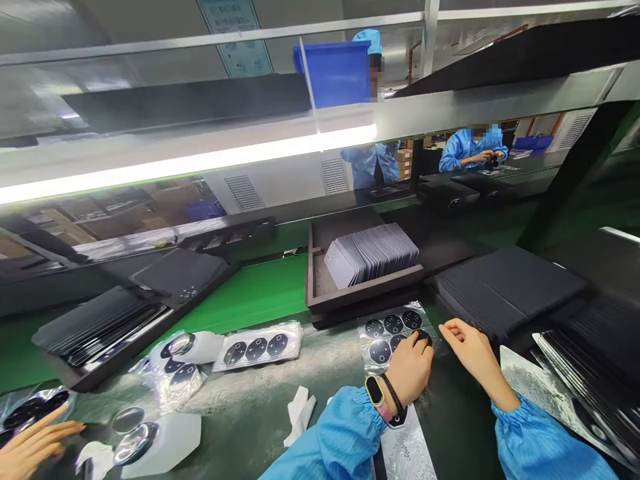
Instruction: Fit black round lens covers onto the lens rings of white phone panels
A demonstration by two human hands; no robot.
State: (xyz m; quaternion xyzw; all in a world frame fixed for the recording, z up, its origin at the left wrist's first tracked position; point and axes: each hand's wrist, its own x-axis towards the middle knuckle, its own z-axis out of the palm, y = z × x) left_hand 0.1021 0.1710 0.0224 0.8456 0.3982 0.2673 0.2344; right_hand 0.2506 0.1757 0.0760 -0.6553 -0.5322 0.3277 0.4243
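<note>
My left hand point(411, 368), with a watch and a black band at the wrist, rests on a clear plastic sheet point(373, 319) that carries several round black discs. Its fingertips pinch one black disc point(424, 335) at the sheet's right edge. My right hand point(470, 351) lies just to the right of that sheet, fingers loosely bent, its fingertips by the sheet's corner and nothing in its grasp. Both sleeves are light blue.
Behind the sheet stands a dark tray point(320, 293) with a row of grey cards point(373, 253). Dark flat stacks point(505, 287) lie at right. Another disc sheet point(257, 347) and shiny round parts point(135, 440) lie left, near another person's hand point(33, 445). A green belt point(250, 293) runs behind.
</note>
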